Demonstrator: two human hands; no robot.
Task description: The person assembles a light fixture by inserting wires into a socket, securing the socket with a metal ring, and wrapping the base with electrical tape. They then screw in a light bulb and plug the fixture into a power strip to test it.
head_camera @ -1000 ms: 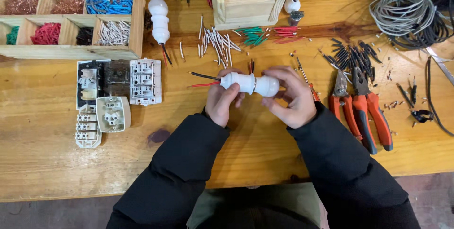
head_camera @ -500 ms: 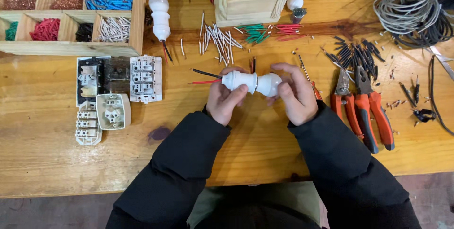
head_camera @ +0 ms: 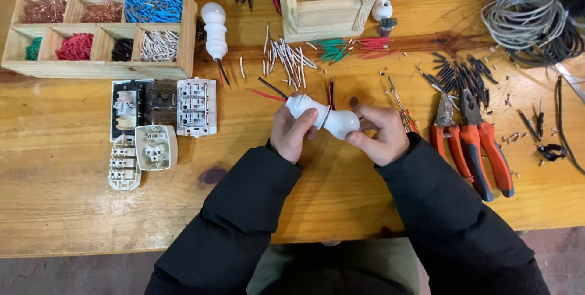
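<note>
Both hands grasp a white plastic lamp holder (head_camera: pixel 303 108) with white bulb (head_camera: pixel 342 122): left hand (head_camera: pixel 294 133) on holder, right hand (head_camera: pixel 381 135) on bulb; bulb looks seated, red-and-black leads beyond the left hand unconnected.

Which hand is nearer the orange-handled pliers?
Right. The right hand sits just left of the orange-handled pliers; the left hand is farther left, beyond the white bulb.

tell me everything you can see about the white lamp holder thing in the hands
The white lamp holder is a smooth, plastic-looking socket with a ribbed collar, lying tilted above the wooden table. A white bulb sits in its lower right end. Thin black and red wires trail from its upper left end. The left hand wraps the holder; the right hand closes on the bulb.
</note>
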